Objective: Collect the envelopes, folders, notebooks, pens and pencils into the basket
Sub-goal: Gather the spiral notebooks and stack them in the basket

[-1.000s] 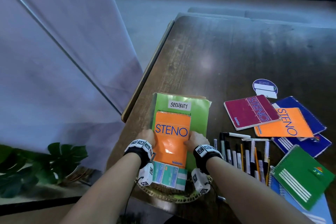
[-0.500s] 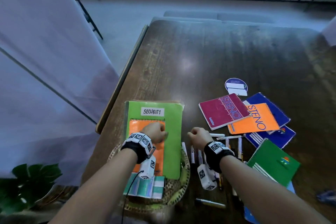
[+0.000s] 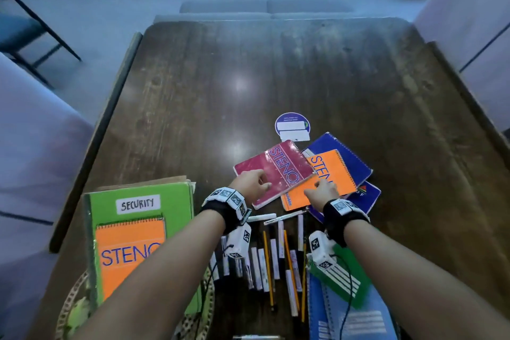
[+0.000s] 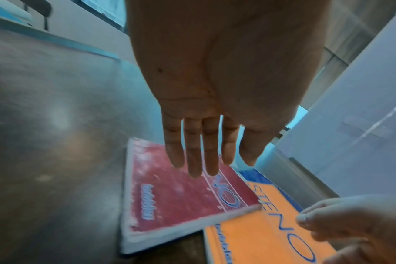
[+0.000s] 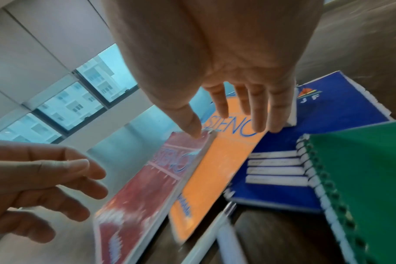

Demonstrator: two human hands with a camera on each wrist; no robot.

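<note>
My left hand reaches with straight fingers over the red STENO notebook; I cannot tell whether it touches. My right hand is spread over the orange STENO notebook, which lies partly under the red one. Neither hand holds anything. At lower left the woven basket carries a green SECURITY folder with another orange STENO notebook on top. Several pens and pencils lie between my forearms.
Blue notebooks lie under the orange one. A green spiral notebook and a light blue one sit by my right forearm. A round blue sticker lies further back on the dark wooden table.
Both hands let go of the orange notebook on the folder in the basket. They moved right and forward to the red and orange notebooks, fingers now straight.
</note>
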